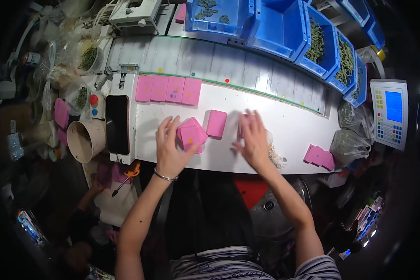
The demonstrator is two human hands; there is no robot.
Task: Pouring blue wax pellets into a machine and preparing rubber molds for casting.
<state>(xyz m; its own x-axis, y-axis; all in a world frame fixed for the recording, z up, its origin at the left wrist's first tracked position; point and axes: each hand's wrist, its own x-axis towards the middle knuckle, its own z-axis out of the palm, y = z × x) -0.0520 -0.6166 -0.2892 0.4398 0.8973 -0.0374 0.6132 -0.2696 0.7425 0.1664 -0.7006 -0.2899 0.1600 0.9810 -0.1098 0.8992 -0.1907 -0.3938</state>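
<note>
On the white worktop, my left hand (169,150) rests with fingers apart beside a small overlapping pile of flat pink rectangular pieces (195,130); its thumb lies at the pile's lower edge. My right hand (254,143), slightly blurred, is spread over another pink piece (241,126), which its fingers partly hide. Whether it touches that piece I cannot tell. Between the hands lies a separate thicker pink block (216,123). Several pink pieces form a side-by-side row (168,89) along the glass strip.
Blue bins (280,23), some holding green twisted bundles, line the back. A black phone (118,123) and a round tub (85,140) stand left. At right are pink pieces (319,157), plastic bags (351,147) and a keypad unit (388,113). Pale bits (277,158) lie by my right wrist.
</note>
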